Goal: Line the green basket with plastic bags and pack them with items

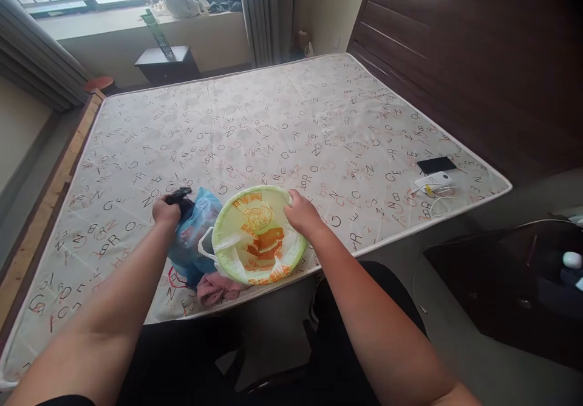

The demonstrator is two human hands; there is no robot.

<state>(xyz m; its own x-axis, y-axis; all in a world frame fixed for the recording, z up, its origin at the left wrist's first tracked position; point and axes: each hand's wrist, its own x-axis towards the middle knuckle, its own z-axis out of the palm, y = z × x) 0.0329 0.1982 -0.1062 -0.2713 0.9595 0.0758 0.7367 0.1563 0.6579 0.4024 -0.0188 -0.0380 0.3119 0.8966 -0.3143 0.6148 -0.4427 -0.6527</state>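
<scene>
My right hand [302, 214] is closed on the rim of a light-green bin [298, 245]. The bin tilts toward me, and a white plastic bag with orange print [259, 242] lines its inside. One white bag handle hangs over the left side. My left hand [166, 213] is closed on a crumpled black item [180, 197]; whether it is cloth or plastic I cannot tell. Just beside that hand, a filled translucent blue plastic bag [194, 239] stands on the mattress. A pink cloth [216, 289] lies in front of it, partly behind the bin.
The patterned mattress [255, 120] spans the middle, with a dark headboard [437, 47] at right. A black phone [436, 165] and a white device with cables [432, 182] lie near its right corner. A dark bedside cabinet [501, 290] stands at lower right.
</scene>
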